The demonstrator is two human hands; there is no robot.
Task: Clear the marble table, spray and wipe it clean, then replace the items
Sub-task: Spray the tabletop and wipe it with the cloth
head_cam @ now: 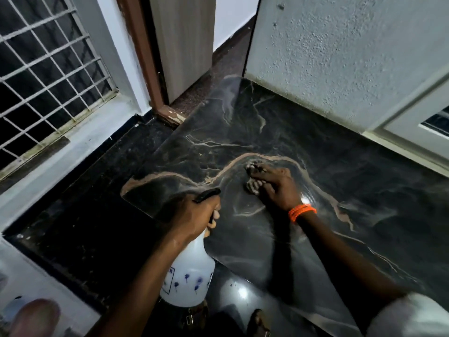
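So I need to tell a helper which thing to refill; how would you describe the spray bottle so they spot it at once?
Start at the dark marble table with tan veins. At its near left edge, the left hand grips the spray bottle. It is the only white thing there, with blue blots on its side and a black trigger top.

The single head-worn wide-angle view is looking steeply down and forward from above the person's arms, sitting close over the marble table (279, 132). Both forearms are entering from the bottom edge, the left hand (194, 212) and right hand (272, 183) landing near centre. Beyond the fingertips (250, 166) the view is taking in a wall (340, 57), doorway and window grille (48, 76).
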